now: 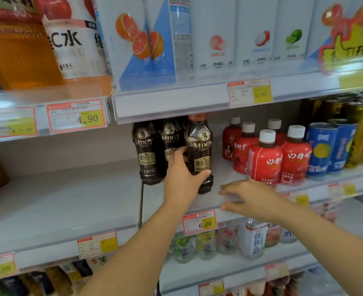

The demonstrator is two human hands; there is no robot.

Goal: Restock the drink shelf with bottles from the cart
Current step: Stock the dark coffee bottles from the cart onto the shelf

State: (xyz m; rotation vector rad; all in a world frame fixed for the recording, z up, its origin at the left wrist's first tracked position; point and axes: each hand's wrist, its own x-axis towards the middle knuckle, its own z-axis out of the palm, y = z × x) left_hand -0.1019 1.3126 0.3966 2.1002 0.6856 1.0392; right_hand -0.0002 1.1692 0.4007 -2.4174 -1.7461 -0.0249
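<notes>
Fingers of the right hand lie fairly straight and together over the shelf's front rail, resting there, probably to steady the reach. Just beyond, the left hand clamps thumb and fingers around the lower body of a dark MDOY coffee bottle. It stands upright near the shelf front, seemingly being lined up with two matching coffee bottles behind. Red white-capped bottles stand farther right.

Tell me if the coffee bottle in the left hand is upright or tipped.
Upright: the coffee bottle stands cap up on the shelf, the left hand gripping its lower body.
</notes>
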